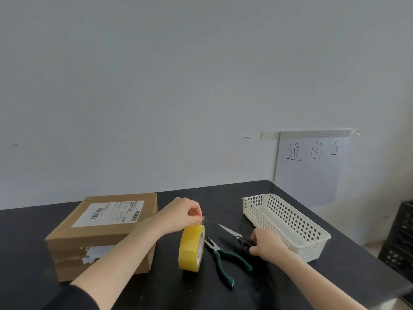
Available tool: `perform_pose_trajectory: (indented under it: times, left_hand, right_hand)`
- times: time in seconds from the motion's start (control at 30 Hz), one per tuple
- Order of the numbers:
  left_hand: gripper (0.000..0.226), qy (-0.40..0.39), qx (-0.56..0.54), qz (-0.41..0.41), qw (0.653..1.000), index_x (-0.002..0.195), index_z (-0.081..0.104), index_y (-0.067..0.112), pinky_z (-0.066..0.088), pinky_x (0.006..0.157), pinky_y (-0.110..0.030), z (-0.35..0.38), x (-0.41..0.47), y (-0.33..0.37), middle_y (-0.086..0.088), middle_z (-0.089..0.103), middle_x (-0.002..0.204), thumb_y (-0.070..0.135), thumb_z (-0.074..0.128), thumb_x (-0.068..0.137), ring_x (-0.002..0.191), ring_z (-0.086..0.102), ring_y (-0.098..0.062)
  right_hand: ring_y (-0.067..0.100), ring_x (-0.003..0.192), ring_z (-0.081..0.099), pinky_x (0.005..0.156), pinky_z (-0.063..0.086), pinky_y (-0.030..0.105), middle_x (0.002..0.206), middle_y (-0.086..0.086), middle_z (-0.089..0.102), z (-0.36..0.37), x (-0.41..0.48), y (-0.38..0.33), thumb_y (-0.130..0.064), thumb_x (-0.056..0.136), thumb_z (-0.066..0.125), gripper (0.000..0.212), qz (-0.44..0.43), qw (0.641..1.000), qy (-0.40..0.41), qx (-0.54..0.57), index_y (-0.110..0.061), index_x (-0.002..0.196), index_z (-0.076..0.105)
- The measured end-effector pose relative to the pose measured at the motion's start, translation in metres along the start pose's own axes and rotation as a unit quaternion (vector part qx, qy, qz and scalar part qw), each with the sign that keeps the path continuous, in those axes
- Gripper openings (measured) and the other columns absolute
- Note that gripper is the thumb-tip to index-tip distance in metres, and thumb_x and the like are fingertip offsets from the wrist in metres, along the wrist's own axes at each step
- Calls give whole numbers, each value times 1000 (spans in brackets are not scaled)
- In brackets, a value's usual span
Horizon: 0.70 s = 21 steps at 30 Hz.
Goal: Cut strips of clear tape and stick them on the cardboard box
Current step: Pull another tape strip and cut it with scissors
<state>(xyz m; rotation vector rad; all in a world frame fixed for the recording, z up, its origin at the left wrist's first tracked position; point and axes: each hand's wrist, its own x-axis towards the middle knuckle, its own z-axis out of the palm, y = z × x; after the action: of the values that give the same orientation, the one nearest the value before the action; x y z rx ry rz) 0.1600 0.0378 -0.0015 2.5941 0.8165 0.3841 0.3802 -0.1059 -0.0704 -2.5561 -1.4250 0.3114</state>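
A brown cardboard box (107,233) with a white shipping label lies on the left of the black table (223,198). A yellowish roll of clear tape (191,248) stands on edge in the middle. My left hand (181,214) pinches the loose end of the tape at the top of the roll. Black-handled scissors (234,234) lie to the right of the roll with their blades pointing away. My right hand (267,243) is closed around the scissor handles, which it mostly hides.
Green-handled pliers (220,257) lie between the tape roll and the scissors. A white plastic basket (288,222) sits at the right of the table. A dark crate (400,238) stands past the table's right edge. A handwritten paper sign (312,166) hangs on the wall.
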Motion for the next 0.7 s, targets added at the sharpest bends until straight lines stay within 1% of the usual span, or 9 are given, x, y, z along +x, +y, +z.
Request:
perform_pose_trajectory:
  times: [0.07,0.13,0.2,0.27,0.37,0.43,0.53,0.6,0.7]
  left_hand:
    - [10,-8,-11,-3,1000,93,70,29,48,76,-20,-2,1,-2,15,67,92,31,63,88,90,61,-3]
    - [9,-14,-15,-6,1000,92,71,30,49,78,-21,-3,2,-3,16,67,91,32,64,87,90,61,-3]
    - [9,-17,-14,-7,1000,91,71,30,48,77,-21,-3,3,-3,16,67,91,33,65,86,90,61,-3]
    - [8,-18,-15,-6,1000,91,71,30,46,74,-19,-3,3,-2,16,66,91,33,66,85,90,60,-2]
    - [7,-20,-12,-5,1000,90,70,31,43,70,-17,-4,3,0,16,65,93,34,66,85,90,59,-2]
    - [9,-24,-2,-6,1000,92,69,31,43,68,-16,-5,2,1,15,64,93,35,68,84,90,58,-3]
    - [11,-21,17,-5,1000,92,70,30,49,71,-18,-6,1,-1,15,63,94,34,71,82,88,59,-3]
    - [11,-14,26,-6,1000,91,70,30,52,73,-21,-4,0,-3,14,63,94,35,71,82,88,59,-4]
    - [9,3,26,-2,1000,91,69,31,53,77,-25,-1,-2,-5,13,64,95,35,70,83,91,59,-5]
  right_hand:
    - [22,90,63,73,48,29,92,1,63,-3,1,3,-22,80,64,26,-11,998,11,66,-12,103,63]
    - [14,88,61,72,48,22,97,-1,64,-6,-1,3,-20,83,64,31,-20,989,16,147,-13,113,60]
    - [10,86,61,68,48,16,96,-4,63,-8,-3,1,-18,83,66,31,-24,971,17,239,-14,113,61]
    - [11,86,64,68,51,18,97,1,67,-7,-4,-5,-12,81,69,29,-20,938,21,345,-12,109,65]
    - [14,71,64,62,50,23,85,7,68,-6,-6,-15,-3,73,80,31,-19,874,17,486,-4,100,67]
    - [14,60,60,57,49,23,72,6,66,-6,-7,-24,-7,65,87,38,-21,851,12,525,-2,96,67]
    - [14,53,57,54,47,24,64,4,66,-5,-4,-36,-11,66,88,36,-29,843,12,537,-2,92,65]
    - [14,55,59,56,48,23,72,5,70,-3,-2,-44,-7,67,86,34,-38,840,12,541,0,94,65]
    - [15,69,66,62,53,24,88,5,76,2,3,-56,-2,66,84,38,-42,839,10,543,-1,98,64]
